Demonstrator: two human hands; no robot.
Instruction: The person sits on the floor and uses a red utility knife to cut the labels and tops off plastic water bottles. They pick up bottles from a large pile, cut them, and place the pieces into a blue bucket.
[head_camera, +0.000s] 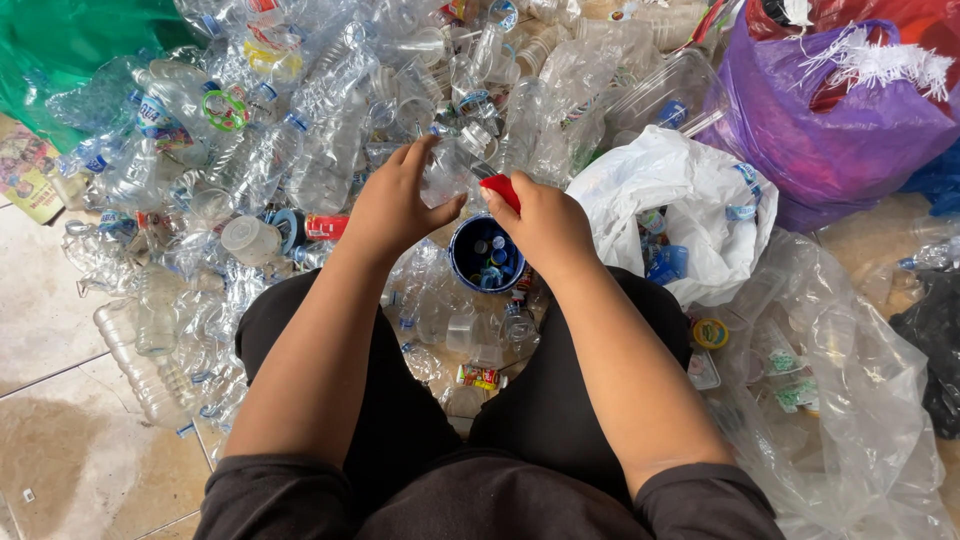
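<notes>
Head view looks straight down on a person seated on a tiled floor (60, 440), knees apart in dark trousers, both bare hands raised at the centre of the frame. The left hand (392, 205) has its fingers (420, 152) curled around a small clear plastic bottle (450, 165), gripping it by the body with the neck pointing to the upper right. The right hand (545, 222) sits just beside it, fingers closed around a red-handled tool (503, 190) (only the red end shows, so its kind cannot be told), which meets the bottle near its neck. Directly below the hands, between the knees, stands a round blue tub (487, 255) holding small blue caps and scraps. A broad heap of crushed clear bottles (300, 120) fills the upper left and centre of the frame and trails down the left side. To the right lies an open white plastic bag (680, 190) with label scraps inside, a purple bag (840, 120) in the upper right, and a large clear plastic sack (850, 400) at lower right.
</notes>
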